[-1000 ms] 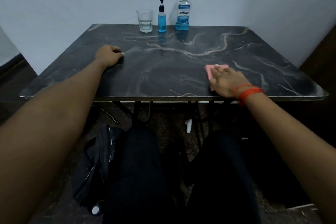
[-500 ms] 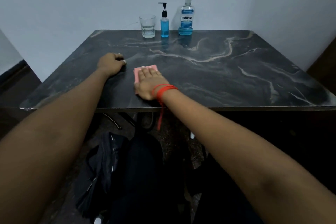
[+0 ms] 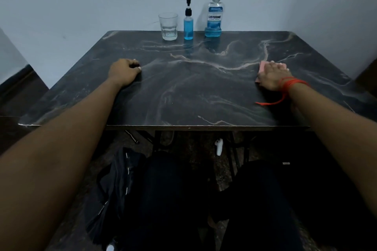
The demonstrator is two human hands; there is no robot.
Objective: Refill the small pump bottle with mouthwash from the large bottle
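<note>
The small pump bottle (image 3: 188,26), filled with blue liquid and topped by a black pump, stands at the table's far edge. Right of it stands the large capped mouthwash bottle (image 3: 213,20), with only a low band of blue liquid at its bottom. My left hand (image 3: 124,72) rests as a loose fist on the left of the dark marble table (image 3: 193,91), holding nothing. My right hand (image 3: 272,76), red thread at the wrist, lies flat with its fingers pressing a pink cloth (image 3: 261,67) on the right side. Both hands are far from the bottles.
A clear glass tumbler (image 3: 168,26) stands left of the pump bottle against the wall. Walls close the table in at the back and right. Below the front edge are my dark-clothed legs, a black bag (image 3: 114,189) and a small white object (image 3: 218,146) on the floor.
My right hand slid the pink cloth from the right side to beside my left hand, then back across to the right side. My left fist stayed put.
</note>
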